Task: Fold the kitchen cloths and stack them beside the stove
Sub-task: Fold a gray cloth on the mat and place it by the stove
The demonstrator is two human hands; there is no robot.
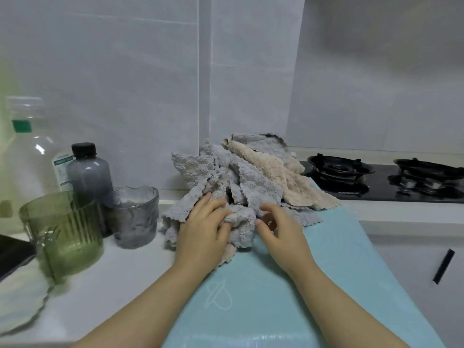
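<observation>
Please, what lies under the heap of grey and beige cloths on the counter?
The heap of cloths lies partly on a light blue mat and partly on the white counter. Anything buried under the folds cannot be seen.

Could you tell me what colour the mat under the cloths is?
The mat is pale blue, clearest in the head view.

Left of the heap of cloths [238, 177] a grey glass [135, 217] stands just beside it, and further left a green ribbed cup [65, 229] and a dark bottle [89, 169] stand close together, so that side is tight. Right of the heap the burner grates of the stove [376, 182] rise just beside it. Behind the heap the tiled wall [125, 84] shuts the way. In front of the heap the left hand [203, 229] and right hand [278, 227] sit at its near edge; nearer still the teal mat [251, 285] lies flat and open.
</observation>
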